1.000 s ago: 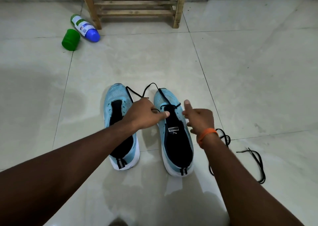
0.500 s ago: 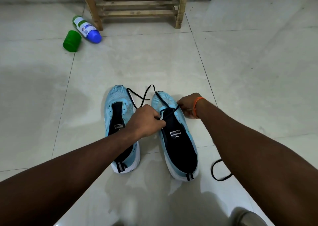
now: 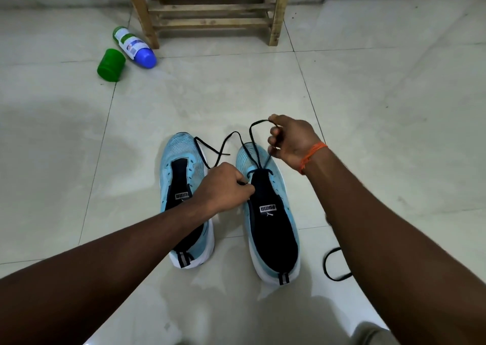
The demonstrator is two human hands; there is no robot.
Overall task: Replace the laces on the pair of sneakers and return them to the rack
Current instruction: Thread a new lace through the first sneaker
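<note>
The right sneaker (image 3: 273, 229) and the left sneaker (image 3: 184, 160) stand side by side on the tiled floor (image 3: 368, 108), each showing a PUMA tag. The left hand (image 3: 223, 187) pinches the black lace (image 3: 252, 144) at the right sneaker's eyelets. The right hand (image 3: 292, 142), apart from it, grips the lace's loop above the toe. Farther off lie a bottle (image 3: 134, 47), its label unreadable, and a green cap (image 3: 111, 65), beside the wooden rack (image 3: 210, 8).

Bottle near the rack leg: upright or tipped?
Tipped: the bottle lies on its side on the floor.
</note>
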